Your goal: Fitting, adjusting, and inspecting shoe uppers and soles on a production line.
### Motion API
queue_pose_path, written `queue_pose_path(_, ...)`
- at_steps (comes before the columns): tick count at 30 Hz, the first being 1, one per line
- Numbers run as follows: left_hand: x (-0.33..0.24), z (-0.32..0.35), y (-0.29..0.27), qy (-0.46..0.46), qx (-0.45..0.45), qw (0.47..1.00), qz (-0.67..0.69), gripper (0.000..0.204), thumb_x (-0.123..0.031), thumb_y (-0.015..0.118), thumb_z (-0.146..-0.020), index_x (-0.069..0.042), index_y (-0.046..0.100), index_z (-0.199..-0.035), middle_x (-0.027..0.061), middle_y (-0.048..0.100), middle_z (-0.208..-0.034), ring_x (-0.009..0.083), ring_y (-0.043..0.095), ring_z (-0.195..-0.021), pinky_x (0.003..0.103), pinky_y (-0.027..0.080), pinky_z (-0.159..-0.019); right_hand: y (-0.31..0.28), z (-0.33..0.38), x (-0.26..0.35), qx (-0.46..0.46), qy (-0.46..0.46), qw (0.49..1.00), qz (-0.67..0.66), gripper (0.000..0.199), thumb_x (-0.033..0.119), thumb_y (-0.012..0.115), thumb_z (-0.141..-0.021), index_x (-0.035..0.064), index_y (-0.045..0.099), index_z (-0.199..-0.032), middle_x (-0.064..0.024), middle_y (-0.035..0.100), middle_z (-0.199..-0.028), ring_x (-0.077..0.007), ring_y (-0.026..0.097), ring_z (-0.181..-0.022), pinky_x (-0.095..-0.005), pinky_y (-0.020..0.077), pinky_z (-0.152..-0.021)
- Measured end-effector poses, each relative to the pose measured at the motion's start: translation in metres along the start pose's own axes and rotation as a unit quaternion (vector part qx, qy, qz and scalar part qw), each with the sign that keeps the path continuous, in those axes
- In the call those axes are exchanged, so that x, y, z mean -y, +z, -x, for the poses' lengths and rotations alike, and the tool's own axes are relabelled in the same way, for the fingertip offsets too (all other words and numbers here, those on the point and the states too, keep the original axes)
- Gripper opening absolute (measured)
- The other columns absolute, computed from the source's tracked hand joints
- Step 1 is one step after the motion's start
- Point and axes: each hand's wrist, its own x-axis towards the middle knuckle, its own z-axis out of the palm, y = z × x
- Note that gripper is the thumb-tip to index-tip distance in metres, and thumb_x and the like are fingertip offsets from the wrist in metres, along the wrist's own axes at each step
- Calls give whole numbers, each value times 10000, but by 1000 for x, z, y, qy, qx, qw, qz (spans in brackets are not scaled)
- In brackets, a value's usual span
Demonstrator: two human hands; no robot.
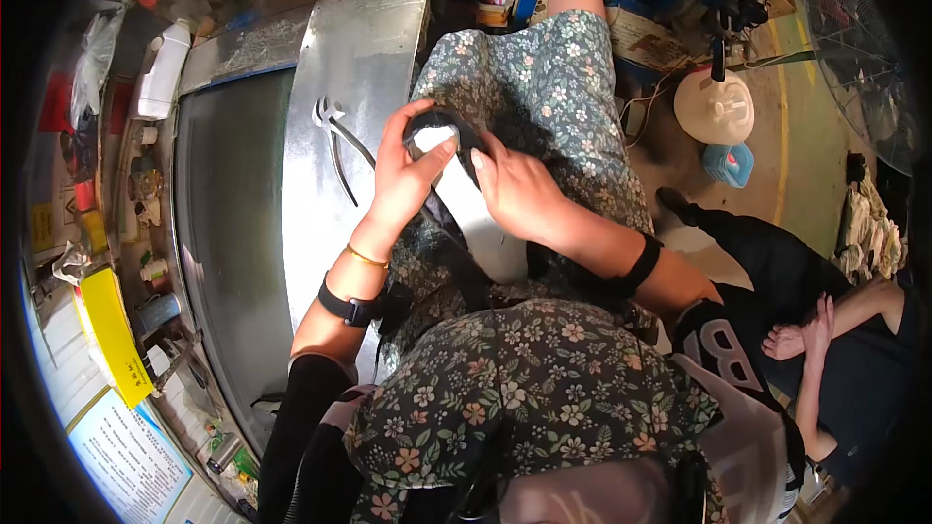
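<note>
A white shoe last (478, 218) lies lengthwise over my lap, its sole side facing up. Black upper material (464, 141) wraps its far, rounded end. My left hand (401, 170) curls round that end from the left, thumb pressed on the white sole. On the other side my right hand (519, 184) grips the black edge, its thumb on the rim and its fingertips partly hidden. A pair of pincers (335, 128) with dark handles rests on the metal bench, just left of my left hand.
The shiny metal bench top (320, 58) runs along my left, beside a dark panel (238, 204). A seated person with folded arms (815, 330) is close on my right. Farther off stand a white plastic jug (714, 107), a blue container (728, 165) and a fan (859, 49).
</note>
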Motion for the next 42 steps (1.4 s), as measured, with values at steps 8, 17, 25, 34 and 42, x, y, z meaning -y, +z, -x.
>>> queue_pose_path(8,17,-18,2,45,-2,987,-157,491,-108,750,-811,7,520,-1229,142,561,-1157,219,581,-1040,317,454,-931,-2,9,-46,133,-20,904,-407,674,364,432,-1020,13,149,-1520,-187,319,-1504,-221,269,-1409,-339,202,-1147)
queue_pose_path(17,6,-1,16,-100,-227,969,8,480,-343,417,-999,56,565,-1222,231,620,-1218,300,602,-1137,358,440,-996,28,-6,-7,-15,80,891,-446,641,369,510,-1000,-31,279,-1444,-195,585,-1217,-217,571,-1101,-317,452,-928)
queue_pose_path(25,-28,3,-23,33,-14,817,-576,340,-262,468,-975,52,485,-1104,259,657,-816,422,656,-693,475,544,-617,34,5,30,-8,80,931,-355,682,341,529,-980,4,178,-1458,-271,597,-1129,-363,624,-1011,-408,473,-871)
queue_pose_path(34,-8,29,5,-71,-89,987,117,559,-353,334,-1050,-5,254,-1480,176,377,-1471,254,361,-1361,340,291,-1119,43,12,0,-53,10,939,-341,647,285,493,-1003,-19,165,-1470,-273,526,-1286,-342,557,-1177,-390,431,-972)
queue_pose_path(42,-21,-22,-5,-54,-37,994,88,710,-575,202,-1019,-25,486,-1367,105,565,-1269,180,517,-1176,313,385,-1045,40,19,-3,11,-68,939,-337,687,276,477,-1008,-18,77,-1482,-277,429,-1362,-322,470,-1255,-393,382,-1025)
